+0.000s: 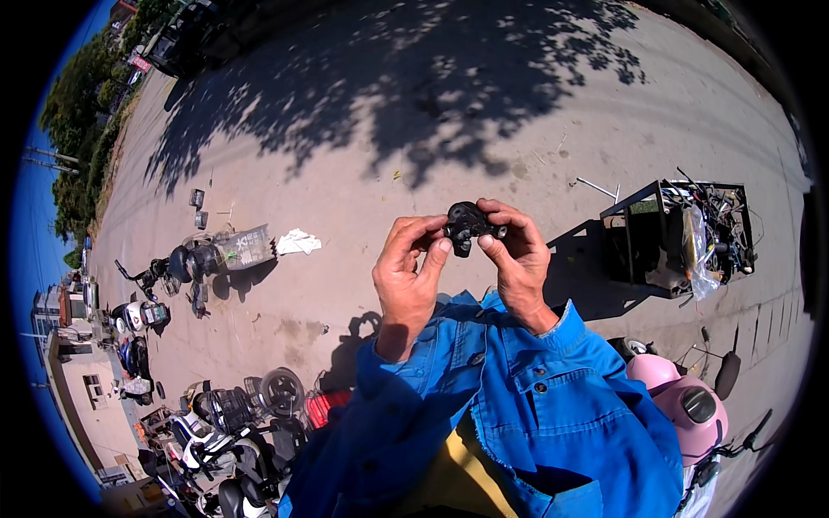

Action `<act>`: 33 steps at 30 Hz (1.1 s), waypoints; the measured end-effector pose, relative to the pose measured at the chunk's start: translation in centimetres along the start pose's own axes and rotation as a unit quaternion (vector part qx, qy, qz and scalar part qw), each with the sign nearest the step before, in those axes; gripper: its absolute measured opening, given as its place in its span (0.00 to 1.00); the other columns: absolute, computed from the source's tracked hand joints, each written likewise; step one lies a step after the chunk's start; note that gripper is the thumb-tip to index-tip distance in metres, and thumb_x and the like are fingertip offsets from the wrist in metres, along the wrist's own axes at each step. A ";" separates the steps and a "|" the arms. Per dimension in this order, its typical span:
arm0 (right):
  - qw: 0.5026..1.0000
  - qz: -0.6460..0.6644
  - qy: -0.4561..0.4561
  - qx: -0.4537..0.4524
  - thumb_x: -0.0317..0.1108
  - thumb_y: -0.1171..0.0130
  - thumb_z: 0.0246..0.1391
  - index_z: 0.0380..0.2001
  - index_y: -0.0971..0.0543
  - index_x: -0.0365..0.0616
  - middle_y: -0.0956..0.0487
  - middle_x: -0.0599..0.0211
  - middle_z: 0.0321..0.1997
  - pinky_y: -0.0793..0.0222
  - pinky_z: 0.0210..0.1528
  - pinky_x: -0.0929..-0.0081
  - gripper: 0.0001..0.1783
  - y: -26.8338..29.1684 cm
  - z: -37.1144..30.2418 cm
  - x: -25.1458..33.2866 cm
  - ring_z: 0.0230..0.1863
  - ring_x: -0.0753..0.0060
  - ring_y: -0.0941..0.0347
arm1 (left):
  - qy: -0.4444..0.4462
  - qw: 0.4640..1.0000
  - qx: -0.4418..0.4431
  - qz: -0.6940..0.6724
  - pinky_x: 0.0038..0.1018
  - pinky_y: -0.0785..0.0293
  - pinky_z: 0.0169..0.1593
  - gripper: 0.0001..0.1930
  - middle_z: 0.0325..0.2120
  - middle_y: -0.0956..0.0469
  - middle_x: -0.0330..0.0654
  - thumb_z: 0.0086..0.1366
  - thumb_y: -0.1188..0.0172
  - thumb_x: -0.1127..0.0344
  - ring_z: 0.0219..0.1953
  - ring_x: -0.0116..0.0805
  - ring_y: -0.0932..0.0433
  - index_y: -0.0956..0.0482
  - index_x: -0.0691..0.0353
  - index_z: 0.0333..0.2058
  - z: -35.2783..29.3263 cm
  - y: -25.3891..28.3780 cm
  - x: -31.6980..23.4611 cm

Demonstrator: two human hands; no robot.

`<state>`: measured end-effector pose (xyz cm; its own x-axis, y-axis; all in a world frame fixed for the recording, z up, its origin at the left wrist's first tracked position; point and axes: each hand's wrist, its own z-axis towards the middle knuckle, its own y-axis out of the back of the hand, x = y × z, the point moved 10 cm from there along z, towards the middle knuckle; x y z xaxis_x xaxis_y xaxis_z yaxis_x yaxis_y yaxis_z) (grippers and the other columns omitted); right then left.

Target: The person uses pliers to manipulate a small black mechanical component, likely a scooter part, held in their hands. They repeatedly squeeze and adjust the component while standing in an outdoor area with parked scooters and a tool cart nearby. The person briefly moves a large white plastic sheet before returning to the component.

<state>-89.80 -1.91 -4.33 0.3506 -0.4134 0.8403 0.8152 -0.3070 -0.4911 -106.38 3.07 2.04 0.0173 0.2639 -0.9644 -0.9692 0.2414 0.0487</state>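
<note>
Between my two hands, held up in front of my blue jacket, is a small black part (466, 226) with a rounded body and short stubs at its sides. It looks like plastic or rubber; its exact kind does not show. My left hand (410, 272) pinches its left side between thumb and fingers. My right hand (518, 259) grips the right end, thumb below and fingers above. The fingertips cover parts of its sides.
A black metal-frame cart (639, 246) full of tools and a plastic bag stands to the right, a T-shaped bar (598, 188) beside it. A pink scooter (686, 410) is close at my lower right. Parked scooters (207, 440) crowd the lower left. A white cloth (298, 242) lies left.
</note>
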 end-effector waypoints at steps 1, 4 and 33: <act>1.000 -0.003 -0.006 0.001 0.18 0.36 0.60 0.51 0.23 0.36 0.24 0.53 0.63 0.30 0.67 0.66 0.16 0.0 -0.1 0.0 0.66 0.61 0.28 | -0.010 1.000 0.000 0.015 0.24 0.23 0.49 0.12 0.44 0.23 0.41 0.68 0.36 0.79 0.45 0.29 0.22 0.17 0.68 0.49 0.1 0.1 -0.1; 1.000 -0.012 -0.014 0.007 0.20 0.36 0.61 0.53 0.23 0.36 0.23 0.55 0.62 0.29 0.66 0.68 0.17 0.2 -0.2 -0.2 0.64 0.64 0.27 | -0.039 0.997 0.003 0.066 0.25 0.22 0.49 0.10 0.43 0.22 0.42 0.68 0.36 0.78 0.44 0.30 0.21 0.17 0.67 0.47 0.4 0.3 -0.2; 0.988 -0.041 -0.146 -0.018 0.46 0.38 0.69 0.51 0.20 0.37 0.21 0.73 0.34 0.35 0.31 0.83 0.21 1.1 -1.0 -2.3 0.29 0.86 0.32 | 0.106 0.994 -0.020 0.009 0.20 0.29 0.37 0.11 0.37 0.21 0.35 0.73 0.36 0.63 0.33 0.20 0.27 0.22 0.66 0.45 -0.1 1.0 4.5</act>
<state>-90.16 -2.14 -6.99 0.4060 -0.1226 0.9056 0.8315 -0.3614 -0.4218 -107.27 4.44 -2.26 -0.0485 0.0634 -0.9968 -0.9778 0.2007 0.0604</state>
